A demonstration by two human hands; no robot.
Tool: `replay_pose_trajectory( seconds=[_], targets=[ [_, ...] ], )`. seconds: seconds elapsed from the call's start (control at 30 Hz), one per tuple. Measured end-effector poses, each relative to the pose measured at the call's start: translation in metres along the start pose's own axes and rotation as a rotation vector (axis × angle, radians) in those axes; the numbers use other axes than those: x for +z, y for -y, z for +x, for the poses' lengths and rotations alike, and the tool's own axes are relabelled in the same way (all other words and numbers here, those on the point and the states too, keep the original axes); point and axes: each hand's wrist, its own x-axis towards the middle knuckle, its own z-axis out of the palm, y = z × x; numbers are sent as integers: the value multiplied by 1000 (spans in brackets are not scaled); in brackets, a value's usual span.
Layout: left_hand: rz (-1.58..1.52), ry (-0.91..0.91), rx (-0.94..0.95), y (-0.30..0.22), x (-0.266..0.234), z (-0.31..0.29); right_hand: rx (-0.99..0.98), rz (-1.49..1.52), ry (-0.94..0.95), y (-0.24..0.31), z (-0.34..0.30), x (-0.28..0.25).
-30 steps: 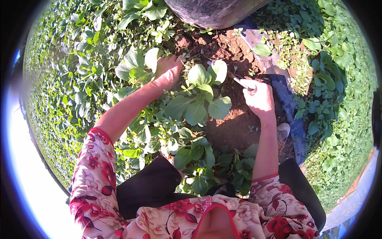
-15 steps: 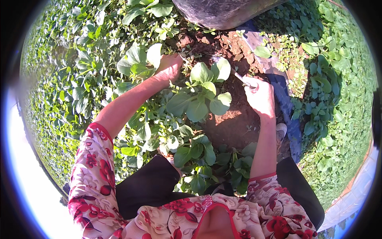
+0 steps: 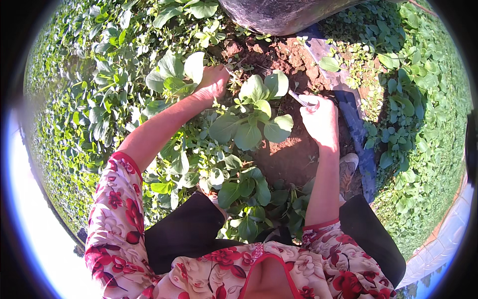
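My left hand (image 3: 214,82) is closed low among the small weeds at the edge of the bare soil. Broad pale-green leaves of a leafy green plant (image 3: 172,70) press against its left side. What its fingers grip is hidden. To the right, my right hand (image 3: 321,119) is closed on scissors (image 3: 301,98), whose grey blades point up and left. The blade tips are near the upper leaf of another leafy green plant (image 3: 249,127), which stands between my hands.
A large dark rounded container (image 3: 284,17) stands at the far side on the reddish soil (image 3: 298,60). A dark plastic strip (image 3: 356,114) runs along the right. Lower leafy plants (image 3: 244,189) grow by my knees; a shoe (image 3: 348,167) is behind my right forearm.
My right hand has moved slightly left and down with the scissors, the blades now showing more plainly. The middle plant's leaves have shifted a little. My left hand has barely moved.
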Motion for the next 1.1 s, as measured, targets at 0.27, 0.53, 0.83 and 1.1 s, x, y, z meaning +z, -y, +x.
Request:
replay_pose_trajectory(
  seconds=[0.27, 0.53, 0.83, 1.1],
  targets=[
    [74, -66, 27, -12, 11, 15, 94, -142, 1, 1, 37, 52],
    [-121, -117, -25, 1, -2, 0, 21, -170, 303, 2, 1, -26],
    [-151, 108, -82, -11, -26, 9, 69, -54, 267, -26, 23, 65],
    [-970, -21, -369, 20, -23, -9, 217, 212, 305, -45, 8, 36]
  ],
)
